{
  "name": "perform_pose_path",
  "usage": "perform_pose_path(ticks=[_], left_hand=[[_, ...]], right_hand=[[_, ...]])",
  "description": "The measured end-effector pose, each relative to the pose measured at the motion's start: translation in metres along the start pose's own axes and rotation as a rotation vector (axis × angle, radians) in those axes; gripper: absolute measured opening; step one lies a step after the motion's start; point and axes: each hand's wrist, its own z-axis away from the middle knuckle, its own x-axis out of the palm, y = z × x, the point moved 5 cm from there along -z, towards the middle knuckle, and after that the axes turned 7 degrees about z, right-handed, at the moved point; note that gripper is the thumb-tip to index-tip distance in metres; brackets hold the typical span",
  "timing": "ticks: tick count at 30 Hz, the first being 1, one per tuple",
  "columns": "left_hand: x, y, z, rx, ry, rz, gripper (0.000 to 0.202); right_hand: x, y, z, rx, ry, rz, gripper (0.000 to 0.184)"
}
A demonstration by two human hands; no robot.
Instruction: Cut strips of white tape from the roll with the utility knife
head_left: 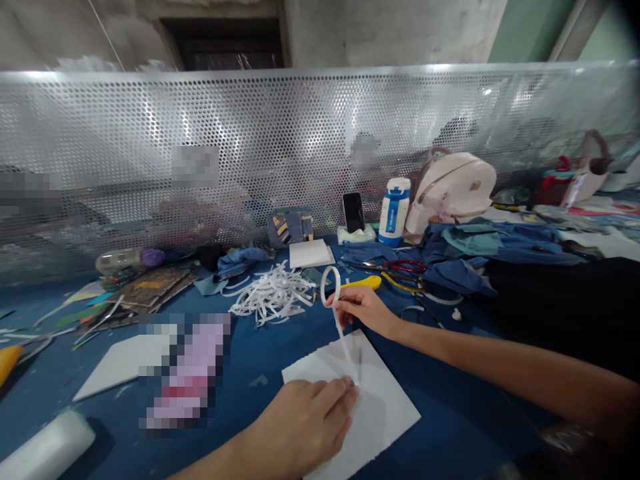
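Fingers of the right hand (369, 310) pinch the white strip (345, 343) by its curl, likely to raise it above the white sheet (385, 407) on the worktop (255, 350), while bunched fingers of the left hand (305, 423) seemingly pinch its near end for steadiness.

My sheet (383, 410) looks like matt paper, its edges a little rough. Above it, the strip (344, 340) I hold is smooth. Behind the sheet, the perforated screen (310, 147) seems shiny metal.
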Motion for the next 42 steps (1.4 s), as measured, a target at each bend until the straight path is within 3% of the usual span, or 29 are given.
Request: perform_pose_path(ticks=[33, 42], left_hand=[[0.0, -0.003, -0.003, -0.062, -0.093, -0.002, 0.03], [0.002, -0.01, -0.004, -0.141, -0.235, -0.035, 0.033]], right_hand=[[-0.001, 0.004, 0.0, -0.016, -0.002, 0.035, 0.032], [0.001, 0.001, 0.0, -0.019, -0.02, 0.001, 0.033]])
